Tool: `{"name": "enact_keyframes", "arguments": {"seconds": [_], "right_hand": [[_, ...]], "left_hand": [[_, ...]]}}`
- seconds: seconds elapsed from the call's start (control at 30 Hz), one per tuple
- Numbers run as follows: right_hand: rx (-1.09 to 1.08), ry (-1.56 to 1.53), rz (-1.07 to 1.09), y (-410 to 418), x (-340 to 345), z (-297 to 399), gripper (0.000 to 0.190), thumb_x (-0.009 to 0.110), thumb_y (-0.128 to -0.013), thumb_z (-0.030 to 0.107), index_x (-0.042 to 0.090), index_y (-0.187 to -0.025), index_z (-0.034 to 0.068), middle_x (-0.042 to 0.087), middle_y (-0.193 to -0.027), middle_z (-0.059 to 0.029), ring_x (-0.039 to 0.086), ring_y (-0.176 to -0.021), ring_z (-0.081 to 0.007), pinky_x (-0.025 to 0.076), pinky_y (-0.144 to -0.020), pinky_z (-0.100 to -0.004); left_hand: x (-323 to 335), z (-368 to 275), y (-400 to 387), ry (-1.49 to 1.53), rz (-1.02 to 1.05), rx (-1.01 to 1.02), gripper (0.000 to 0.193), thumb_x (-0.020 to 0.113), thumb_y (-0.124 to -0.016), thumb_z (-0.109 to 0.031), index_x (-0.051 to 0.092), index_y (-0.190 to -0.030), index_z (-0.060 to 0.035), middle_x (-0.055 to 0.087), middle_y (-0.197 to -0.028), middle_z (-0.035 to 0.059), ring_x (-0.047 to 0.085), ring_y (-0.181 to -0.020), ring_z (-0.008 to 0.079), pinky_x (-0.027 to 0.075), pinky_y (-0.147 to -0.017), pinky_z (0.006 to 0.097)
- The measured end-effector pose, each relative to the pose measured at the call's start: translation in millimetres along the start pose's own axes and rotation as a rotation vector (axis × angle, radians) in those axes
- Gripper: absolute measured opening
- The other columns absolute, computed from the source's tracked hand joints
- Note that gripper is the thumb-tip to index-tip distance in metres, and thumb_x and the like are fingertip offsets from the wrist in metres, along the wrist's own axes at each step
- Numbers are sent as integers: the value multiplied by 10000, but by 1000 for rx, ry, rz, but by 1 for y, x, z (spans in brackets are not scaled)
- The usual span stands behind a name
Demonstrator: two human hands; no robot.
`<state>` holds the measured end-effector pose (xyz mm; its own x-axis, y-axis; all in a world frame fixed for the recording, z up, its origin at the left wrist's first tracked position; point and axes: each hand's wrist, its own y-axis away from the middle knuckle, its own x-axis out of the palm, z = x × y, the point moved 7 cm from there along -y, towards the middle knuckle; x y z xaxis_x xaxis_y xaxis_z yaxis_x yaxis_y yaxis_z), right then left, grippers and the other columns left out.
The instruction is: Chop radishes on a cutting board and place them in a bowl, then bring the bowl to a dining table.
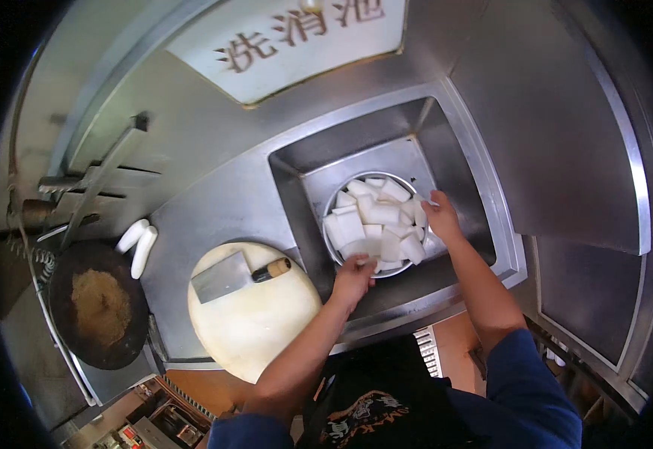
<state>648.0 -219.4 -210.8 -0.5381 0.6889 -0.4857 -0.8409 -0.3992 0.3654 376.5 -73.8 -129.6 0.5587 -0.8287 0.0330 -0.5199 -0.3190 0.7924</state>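
A round metal bowl (pixel 327 236) heaped with peeled white radish chunks (pixel 385 213) sits inside a stainless steel sink (pixel 360 154). My left hand (pixel 354 280) is at the bowl's near rim, its fingers curled beside a blurred, pale radish piece (pixel 363 247). At the bowl's right side, my right hand (pixel 443 218) has its thumb and fingers close against another blurred piece (pixel 419 210). Whether either hand grips a piece or the rim is not clear.
Left of the sink, a cleaver (pixel 222 278) lies on a round chopping block (pixel 248 331). Two whole white radishes (pixel 138 244) rest by the wall, beside a dark wok (pixel 62 303) holding brown matter. Several blades stand in a wall rack (pixel 104 179). A metal panel (pixel 557 140) rises at right.
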Motion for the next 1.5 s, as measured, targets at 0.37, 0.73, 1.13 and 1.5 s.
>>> {"name": "enact_keyframes", "arguments": {"seconds": [0.37, 0.73, 1.13, 1.5], "right_hand": [[-624, -50, 128, 179, 91, 255, 280, 634, -872, 7, 617, -1152, 18, 636, -1198, -155, 612, -1114, -301, 476, -968, -396], [-853, 729, 167, 314, 231, 315, 493, 770, -753, 159, 541, -1165, 14, 582, -1200, -194, 526, -1154, -398, 410, -980, -511], [-659, 641, 463, 407, 247, 278, 490, 714, -763, 71, 509, -1208, 52, 621, -1050, -219, 608, -994, -438, 501, -863, -493], [-187, -62, 869, 387, 208, 257, 390, 614, -1002, 130, 515, -1373, 59, 589, -813, -24, 549, -651, -97, 480, -593, -258]], "left_hand": [[-349, 1, 253, -34, -203, 276, 188, 628, -981, -166, 665, -1113, -37, 666, -907, 8, 605, -811, 111, 503, -749, 276], [-667, -65, 148, -877, -1111, 364, 681, 607, -887, -197, 380, -1515, -60, 451, -1508, 160, 398, -1407, 360, 324, -1177, 460], [-638, -2, 129, -718, -681, 158, 634, 820, -748, -293, 593, -1256, 11, 639, -1244, 176, 633, -1089, 383, 522, -940, 496], [-359, 89, 246, 686, -189, 211, 414, 633, -995, -289, 570, -1256, 26, 683, -1169, 130, 689, -1021, 238, 565, -885, 395]]}}
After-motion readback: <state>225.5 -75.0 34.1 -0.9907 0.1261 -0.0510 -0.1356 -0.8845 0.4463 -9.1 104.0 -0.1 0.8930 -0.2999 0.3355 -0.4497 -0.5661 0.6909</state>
